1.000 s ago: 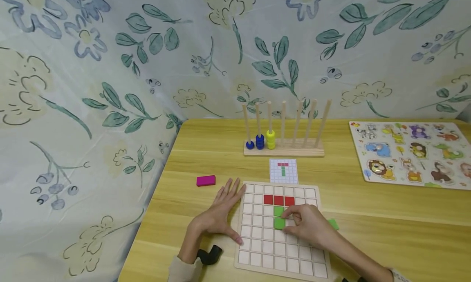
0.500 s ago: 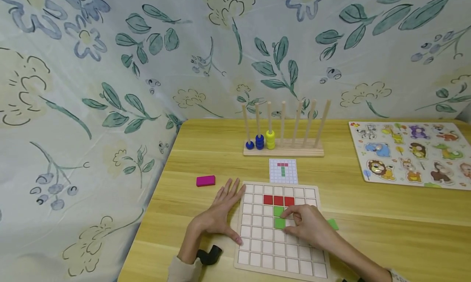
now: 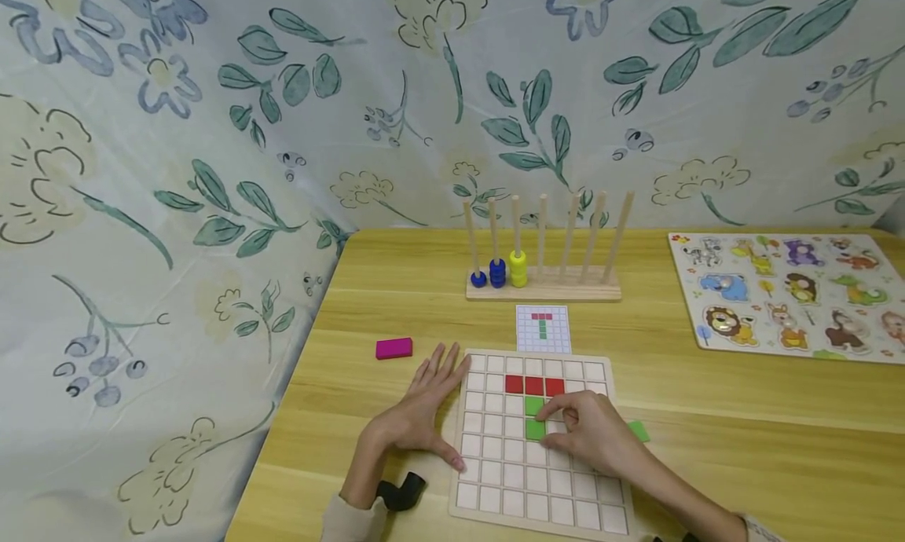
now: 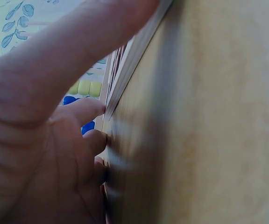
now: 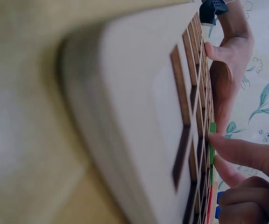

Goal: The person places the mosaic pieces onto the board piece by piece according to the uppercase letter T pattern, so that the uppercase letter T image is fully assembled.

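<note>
A wooden grid board (image 3: pixel 495 495) lies on the table with square recesses. Three red tiles (image 3: pixel 534 386) form a row near its top, and two green tiles (image 3: pixel 535 430) run down below the middle one. My right hand (image 3: pixel 592 434) pinches the lower green tile between thumb and index finger at its right side; in the right wrist view both fingertips meet the green edge (image 5: pixel 212 147). My left hand (image 3: pixel 413 416) lies spread along the board's left edge, thumb and index fingertip against it. The left wrist view shows those fingers (image 4: pixel 85 109) beside the board's side.
A pattern card (image 3: pixel 542 329) with a red and green T lies behind the board. Beyond it stands a peg rack (image 3: pixel 544 291) with blue and yellow beads. A magenta block (image 3: pixel 393 348) is at left, a loose green tile (image 3: pixel 639 431) at right, an animal puzzle (image 3: pixel 792 291) farther right.
</note>
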The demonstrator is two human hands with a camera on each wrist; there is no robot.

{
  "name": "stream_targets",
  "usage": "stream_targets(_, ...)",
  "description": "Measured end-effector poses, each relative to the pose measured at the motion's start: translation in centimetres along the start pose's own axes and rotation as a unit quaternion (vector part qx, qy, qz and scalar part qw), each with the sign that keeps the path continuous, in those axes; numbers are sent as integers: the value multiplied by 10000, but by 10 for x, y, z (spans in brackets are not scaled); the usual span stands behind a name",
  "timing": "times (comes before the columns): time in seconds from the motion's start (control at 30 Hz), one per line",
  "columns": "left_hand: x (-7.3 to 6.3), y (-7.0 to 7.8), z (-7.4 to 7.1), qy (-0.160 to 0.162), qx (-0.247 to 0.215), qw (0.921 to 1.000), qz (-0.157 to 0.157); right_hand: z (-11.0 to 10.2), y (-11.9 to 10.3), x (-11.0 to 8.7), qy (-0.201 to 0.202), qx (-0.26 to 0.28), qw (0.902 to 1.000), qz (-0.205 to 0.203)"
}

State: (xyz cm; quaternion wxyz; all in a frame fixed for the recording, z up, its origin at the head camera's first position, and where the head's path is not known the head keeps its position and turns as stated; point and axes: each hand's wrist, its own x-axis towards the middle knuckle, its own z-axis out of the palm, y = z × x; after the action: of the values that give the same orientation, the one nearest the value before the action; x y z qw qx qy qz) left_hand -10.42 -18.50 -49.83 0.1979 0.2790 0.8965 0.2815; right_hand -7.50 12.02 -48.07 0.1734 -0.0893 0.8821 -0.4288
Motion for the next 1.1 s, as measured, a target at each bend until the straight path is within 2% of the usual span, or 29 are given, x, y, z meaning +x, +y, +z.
stream_targets(0.13, 0, 0, 0, 10, -40, 10000, -18, 1, -2, 0, 25, 59, 9999, 159)
stream_targets(0.27, 0, 1, -1, -19, -71, 10000, -52, -5, -1, -4, 54, 72, 9999, 97)
stream_targets(0.43, 0, 2, -1, -34, -55, 10000, -55, -31, 11, -18, 437, 79, 9990, -103)
stream_targets(0.53, 0, 1, 0, -30, -32, 10000, -59, -48, 23, -26, 698, -131, 9971, -282)
stream_targets(0.67, 0, 1, 0, -19, -31, 10000, -55, -69, 38, -36, 909, -340, 9948, -320)
stream_targets(0.83, 1, 1, 0, -35, -77, 9999, -53, -86, 55, -45, 830, -364, 9958, -136)
stream_targets(1.1, 0, 2, -1, -73, -137, 9999, -58, -95, 80, -50, 46, 216, 9990, 380)
